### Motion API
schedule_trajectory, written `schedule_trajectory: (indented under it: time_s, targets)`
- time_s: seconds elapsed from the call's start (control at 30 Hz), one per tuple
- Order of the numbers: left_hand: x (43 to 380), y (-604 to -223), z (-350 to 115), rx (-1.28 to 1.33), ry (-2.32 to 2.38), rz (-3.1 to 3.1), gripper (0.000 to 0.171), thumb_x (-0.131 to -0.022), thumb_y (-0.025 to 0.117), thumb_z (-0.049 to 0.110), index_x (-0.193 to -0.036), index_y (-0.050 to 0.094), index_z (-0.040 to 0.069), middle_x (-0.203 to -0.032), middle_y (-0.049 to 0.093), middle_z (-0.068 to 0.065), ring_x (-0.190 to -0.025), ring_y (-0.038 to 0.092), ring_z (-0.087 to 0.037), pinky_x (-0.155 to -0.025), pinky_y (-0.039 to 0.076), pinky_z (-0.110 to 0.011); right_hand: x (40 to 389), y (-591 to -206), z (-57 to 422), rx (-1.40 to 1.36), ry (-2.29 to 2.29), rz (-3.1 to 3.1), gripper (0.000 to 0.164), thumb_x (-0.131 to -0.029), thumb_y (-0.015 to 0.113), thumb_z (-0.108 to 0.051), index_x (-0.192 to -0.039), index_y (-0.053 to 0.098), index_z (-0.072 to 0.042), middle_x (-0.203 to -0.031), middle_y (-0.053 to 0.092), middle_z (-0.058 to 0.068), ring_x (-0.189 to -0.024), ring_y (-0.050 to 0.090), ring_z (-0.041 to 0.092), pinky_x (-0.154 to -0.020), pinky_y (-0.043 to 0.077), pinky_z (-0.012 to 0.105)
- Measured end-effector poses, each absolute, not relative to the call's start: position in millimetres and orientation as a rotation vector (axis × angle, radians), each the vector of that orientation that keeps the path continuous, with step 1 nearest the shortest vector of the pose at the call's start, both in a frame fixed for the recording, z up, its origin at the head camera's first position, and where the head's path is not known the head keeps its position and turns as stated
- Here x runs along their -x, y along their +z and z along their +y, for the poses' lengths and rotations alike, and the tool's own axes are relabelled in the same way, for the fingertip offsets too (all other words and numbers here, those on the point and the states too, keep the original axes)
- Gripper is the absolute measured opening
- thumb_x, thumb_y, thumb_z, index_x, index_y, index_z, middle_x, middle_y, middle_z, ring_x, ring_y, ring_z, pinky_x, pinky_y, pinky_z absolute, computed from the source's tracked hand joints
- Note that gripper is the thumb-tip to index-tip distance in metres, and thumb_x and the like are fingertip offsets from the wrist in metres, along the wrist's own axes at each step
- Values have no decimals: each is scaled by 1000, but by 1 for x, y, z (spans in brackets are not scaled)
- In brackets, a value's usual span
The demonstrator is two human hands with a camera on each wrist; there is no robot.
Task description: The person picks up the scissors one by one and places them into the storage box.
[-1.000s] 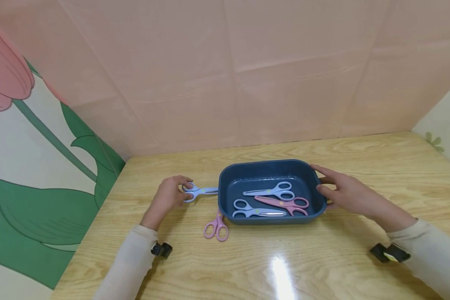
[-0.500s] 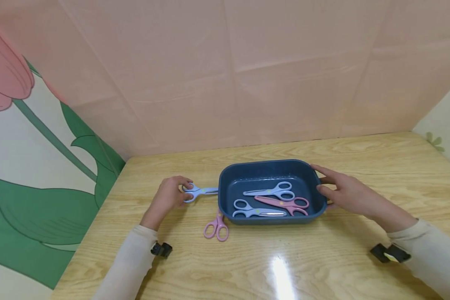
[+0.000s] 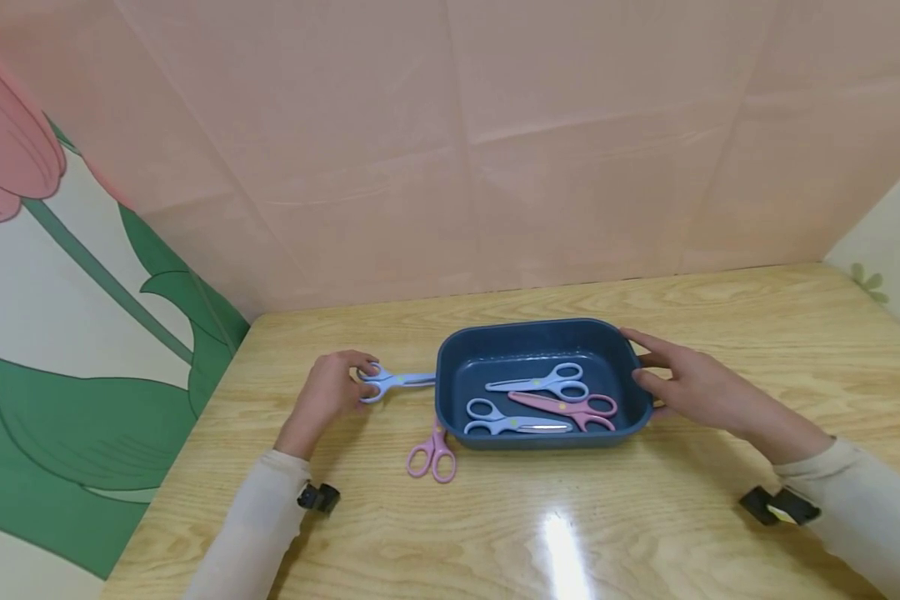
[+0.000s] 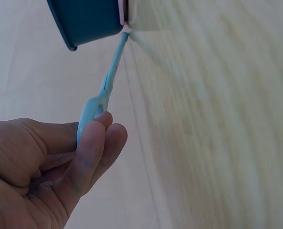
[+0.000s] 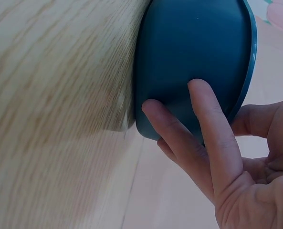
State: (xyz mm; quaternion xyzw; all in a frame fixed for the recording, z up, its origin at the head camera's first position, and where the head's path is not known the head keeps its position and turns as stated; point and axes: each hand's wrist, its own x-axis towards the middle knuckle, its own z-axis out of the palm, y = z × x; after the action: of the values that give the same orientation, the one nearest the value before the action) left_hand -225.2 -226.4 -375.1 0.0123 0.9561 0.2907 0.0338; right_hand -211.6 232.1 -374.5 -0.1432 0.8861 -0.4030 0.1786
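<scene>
Head view: pink scissors [image 3: 432, 454] lie on the counter [image 3: 420, 542], partly hidden by the near left corner of the blue tub [image 3: 536, 340]. Left of the tub, the left grip [image 3: 327, 390] pinches light-blue scissors [image 3: 393, 381] by the handles, blades toward the tub; opposite, the right grip [image 3: 696, 390] pinches the tub's right end.

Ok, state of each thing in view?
Bin, upright, open-topped
Far blue scissors, closed, in bin
Near blue scissors, closed, in bin
Inner pink scissors, closed, in bin
Outer pink scissors, outside bin, partly hidden
Held scissors, closed, pinched in left hand
Right hand, holding bin
</scene>
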Motion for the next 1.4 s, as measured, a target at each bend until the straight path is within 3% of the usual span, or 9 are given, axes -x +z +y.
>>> schedule_trajectory:
  time_s: [0.57, 0.8, 1.4]
  targets:
    - [225, -367, -234, 25, 939, 2923, 34, -84, 77, 4, -118, 72, 5, -114, 73, -14, -66, 73, -22, -56, 58, -29, 212, -375, 232, 402, -1145, 2502, 68, -104, 48, -16, -161, 11, -10, -145, 34, 45, -107, 69, 38, -74, 62, 35]
    - [225, -362, -239, -2, 1007, 2919, 28, -84, 76, 1, -112, 73, 1, -131, 66, -13, -63, 72, -20, -63, 61, -39, 212, -375, 232, 391, -1141, 2501, 68, -104, 48, -16, -161, 10, -10, -146, 34, 45, -106, 70, 37, -73, 62, 35]
    - [221, -350, -250, 4, 1100, 2917, 33, -86, 74, -1, -119, 70, 0, -128, 67, -18, -66, 71, -18, -66, 62, -42, 213, -376, 233, 416, -1171, 2487, 68, -104, 48, -15, -161, 10, -9, -145, 34, 46, -106, 69, 38, -73, 62, 35]
